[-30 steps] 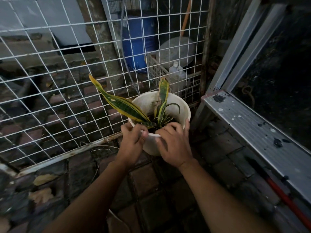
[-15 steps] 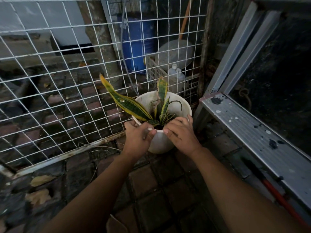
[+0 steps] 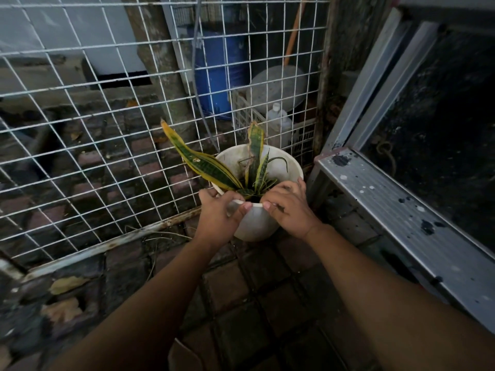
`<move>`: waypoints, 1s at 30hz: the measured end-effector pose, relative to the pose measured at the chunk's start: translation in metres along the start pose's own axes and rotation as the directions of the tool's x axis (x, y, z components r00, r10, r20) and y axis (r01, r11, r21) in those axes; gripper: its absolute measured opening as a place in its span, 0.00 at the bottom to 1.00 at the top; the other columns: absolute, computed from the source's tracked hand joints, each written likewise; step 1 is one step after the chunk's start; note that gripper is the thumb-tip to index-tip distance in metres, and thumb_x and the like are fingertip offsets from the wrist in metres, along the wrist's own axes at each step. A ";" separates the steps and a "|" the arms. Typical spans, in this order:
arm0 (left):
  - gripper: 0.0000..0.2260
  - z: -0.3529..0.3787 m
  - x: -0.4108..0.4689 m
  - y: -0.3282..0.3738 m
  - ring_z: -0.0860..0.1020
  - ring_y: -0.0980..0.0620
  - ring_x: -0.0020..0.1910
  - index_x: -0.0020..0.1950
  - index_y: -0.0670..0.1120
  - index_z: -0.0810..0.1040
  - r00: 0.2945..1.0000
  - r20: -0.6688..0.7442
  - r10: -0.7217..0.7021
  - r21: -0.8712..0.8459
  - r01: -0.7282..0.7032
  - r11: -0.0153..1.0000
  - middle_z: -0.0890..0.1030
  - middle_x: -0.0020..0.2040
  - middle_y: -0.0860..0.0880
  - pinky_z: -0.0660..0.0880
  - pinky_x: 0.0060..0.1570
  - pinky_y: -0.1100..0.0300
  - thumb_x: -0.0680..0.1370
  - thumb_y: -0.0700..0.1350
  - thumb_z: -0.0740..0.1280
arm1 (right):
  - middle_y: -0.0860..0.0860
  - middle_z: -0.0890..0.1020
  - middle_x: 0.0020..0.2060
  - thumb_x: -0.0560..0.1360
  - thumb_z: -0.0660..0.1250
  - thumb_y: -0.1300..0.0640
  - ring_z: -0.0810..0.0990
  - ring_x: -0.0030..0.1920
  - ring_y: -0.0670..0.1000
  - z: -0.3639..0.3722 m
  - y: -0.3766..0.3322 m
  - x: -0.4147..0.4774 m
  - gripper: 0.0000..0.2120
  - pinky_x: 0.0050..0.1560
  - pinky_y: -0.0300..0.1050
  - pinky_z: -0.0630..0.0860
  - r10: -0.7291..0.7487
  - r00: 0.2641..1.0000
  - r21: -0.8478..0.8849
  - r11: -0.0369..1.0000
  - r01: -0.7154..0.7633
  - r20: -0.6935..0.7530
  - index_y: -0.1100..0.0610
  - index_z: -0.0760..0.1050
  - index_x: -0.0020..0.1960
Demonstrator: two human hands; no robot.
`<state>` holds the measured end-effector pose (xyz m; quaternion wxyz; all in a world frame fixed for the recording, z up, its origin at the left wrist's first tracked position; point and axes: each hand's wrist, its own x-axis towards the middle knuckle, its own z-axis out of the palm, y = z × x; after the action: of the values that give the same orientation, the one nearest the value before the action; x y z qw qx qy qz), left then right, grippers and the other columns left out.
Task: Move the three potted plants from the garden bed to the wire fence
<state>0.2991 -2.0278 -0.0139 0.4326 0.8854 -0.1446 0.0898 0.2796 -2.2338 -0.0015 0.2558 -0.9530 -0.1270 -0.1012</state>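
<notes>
Pot (image 3: pixel 255 223) sits lower, nearer the fence (image 3: pixel 107 129) now — both hands (left (image 3: pixel 218 214), right (image 3: pixel 290 210)) pinch its rim; leaves (image 3: pixel 203 164) could snag the wire.

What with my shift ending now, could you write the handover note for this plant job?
Left hand and right hand both grip the near rim of the white pot.
The pot, holding a snake plant, is low at the foot of the wire fence.
Done: this pot is at the fence.
Left: let go; the other two pots are not in view.
</notes>
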 end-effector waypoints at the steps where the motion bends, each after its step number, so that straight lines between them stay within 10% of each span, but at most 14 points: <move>1: 0.10 0.001 -0.001 0.000 0.64 0.49 0.64 0.55 0.46 0.85 1.000 -0.001 0.000 -0.005 0.000 1.000 0.73 0.60 0.37 0.69 0.66 0.58 0.79 0.51 0.74 | 0.50 0.84 0.56 0.79 0.58 0.47 0.69 0.68 0.59 -0.002 -0.001 0.000 0.19 0.77 0.59 0.40 0.005 1.000 -0.004 1.000 -0.005 0.014 0.55 0.84 0.53; 10: 0.12 0.002 -0.001 -0.005 0.60 0.54 0.60 0.57 0.46 0.85 1.000 -0.005 0.002 -0.005 -0.002 1.000 0.67 0.51 0.50 0.67 0.62 0.58 0.80 0.53 0.73 | 0.58 0.87 0.43 0.70 0.66 0.71 0.81 0.59 0.66 0.031 -0.030 -0.014 0.12 0.76 0.76 0.54 0.081 0.958 -0.005 0.996 -0.085 -0.274 0.62 0.85 0.48; 17: 0.06 -0.001 0.000 -0.005 0.61 0.62 0.56 0.54 0.52 0.82 1.000 0.023 -0.022 -0.087 0.023 0.996 0.71 0.61 0.44 0.69 0.60 0.64 0.80 0.51 0.74 | 0.57 0.86 0.41 0.64 0.64 0.66 0.84 0.52 0.63 0.041 -0.038 -0.013 0.16 0.73 0.73 0.63 0.089 0.940 -0.082 0.989 -0.122 -0.331 0.60 0.85 0.48; 21: 0.05 -0.014 0.005 -0.005 0.66 0.57 0.56 0.52 0.53 0.83 0.998 0.025 -0.062 -0.057 0.063 0.996 0.79 0.57 0.46 0.64 0.49 0.74 0.80 0.43 0.74 | 0.58 0.87 0.44 0.62 0.64 0.67 0.84 0.49 0.63 0.033 -0.043 -0.008 0.23 0.71 0.61 0.64 0.127 0.974 -0.038 0.990 -0.136 -0.188 0.60 0.86 0.54; 25: 0.11 -0.050 0.009 0.022 0.78 0.39 0.67 0.62 0.45 0.83 0.954 0.229 -0.191 0.161 0.156 0.975 0.85 0.60 0.44 0.67 0.65 0.53 0.80 0.39 0.71 | 0.54 0.85 0.61 0.72 0.70 0.65 0.80 0.65 0.58 -0.029 -0.075 0.012 0.26 0.78 0.53 0.55 0.216 0.950 -0.125 0.974 -0.192 0.227 0.50 0.79 0.69; 30: 0.25 -0.163 0.010 0.101 0.70 0.34 0.72 0.77 0.50 0.74 0.870 0.362 -0.336 0.190 0.284 0.940 0.72 0.72 0.36 0.68 0.72 0.48 0.80 0.42 0.72 | 0.56 0.82 0.65 0.74 0.66 0.66 0.76 0.67 0.64 -0.152 -0.178 0.057 0.22 0.70 0.63 0.71 0.084 0.980 -0.039 0.996 -0.078 0.183 0.54 0.82 0.66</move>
<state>0.2696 -1.9596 0.1634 0.3450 0.9234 -0.0772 -0.1492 0.2623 -2.1520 0.2241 0.2317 -0.9666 -0.1096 -0.0041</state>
